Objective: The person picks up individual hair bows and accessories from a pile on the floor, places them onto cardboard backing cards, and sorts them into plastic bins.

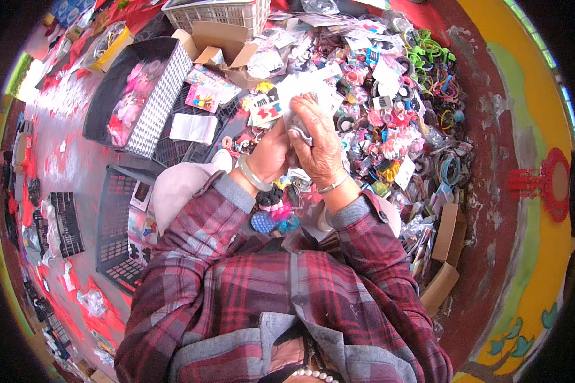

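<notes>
Your hands meet at the heap's near side, around a small pale bundle [301, 127].

The heap of hair ties [396, 127] crowds your front and right, toward the painted wall [527, 115]; a black bin [169, 96] and black basket [112, 210] edge your left, with bare floor [76, 185] beyond. Your forearms angle inward. Your right hand [319, 143] clasps the bundle; your left hand [268, 158] lies against it, fingers partly hidden, so you cannot tell its grip.

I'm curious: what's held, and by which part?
The right hand holds a pale thing; its gripped part is unclear. I can't tell for the left hand.
</notes>
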Available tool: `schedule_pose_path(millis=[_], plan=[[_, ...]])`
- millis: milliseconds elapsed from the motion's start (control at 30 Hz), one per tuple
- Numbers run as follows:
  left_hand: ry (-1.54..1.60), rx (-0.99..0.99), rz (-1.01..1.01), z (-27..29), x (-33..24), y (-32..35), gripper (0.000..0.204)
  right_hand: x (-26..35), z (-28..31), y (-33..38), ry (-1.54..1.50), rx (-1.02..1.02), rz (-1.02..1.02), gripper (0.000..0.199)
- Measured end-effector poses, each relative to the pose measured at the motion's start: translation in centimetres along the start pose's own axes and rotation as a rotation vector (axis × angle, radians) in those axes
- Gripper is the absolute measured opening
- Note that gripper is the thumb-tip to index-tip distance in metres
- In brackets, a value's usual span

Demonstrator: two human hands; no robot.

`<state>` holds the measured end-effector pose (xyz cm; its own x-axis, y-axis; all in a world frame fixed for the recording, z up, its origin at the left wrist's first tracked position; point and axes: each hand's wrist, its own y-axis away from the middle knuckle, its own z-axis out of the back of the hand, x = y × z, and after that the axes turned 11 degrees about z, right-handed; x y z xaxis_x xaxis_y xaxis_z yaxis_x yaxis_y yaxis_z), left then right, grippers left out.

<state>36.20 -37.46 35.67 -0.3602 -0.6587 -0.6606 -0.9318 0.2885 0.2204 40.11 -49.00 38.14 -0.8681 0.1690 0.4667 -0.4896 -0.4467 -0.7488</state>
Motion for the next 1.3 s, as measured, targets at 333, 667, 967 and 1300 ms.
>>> schedule_pose_path(millis=[333,667,967,1300], plan=[[-0.498,0.120,-0.100,2.1,-0.7,0.1,0.051,-2.8,1.1,0.2,0.209,-0.159,-0.207,0.033],[0.416,0.163,-0.274,1.2,-5.0,2.2,0.041,-4.4,4.0,0.9,-0.957,-0.124,-0.851,0.015],[0.343,0.117,-0.245,0.1,-4.3,6.5,0.036,3.2,1.9,1.5,-0.903,-0.125,-0.794,0.015],[0.071,0.042,-0.161,3.1,-8.0,18.6,0.060,10.1,3.6,-1.8,0.331,0.160,0.440,0.043]])
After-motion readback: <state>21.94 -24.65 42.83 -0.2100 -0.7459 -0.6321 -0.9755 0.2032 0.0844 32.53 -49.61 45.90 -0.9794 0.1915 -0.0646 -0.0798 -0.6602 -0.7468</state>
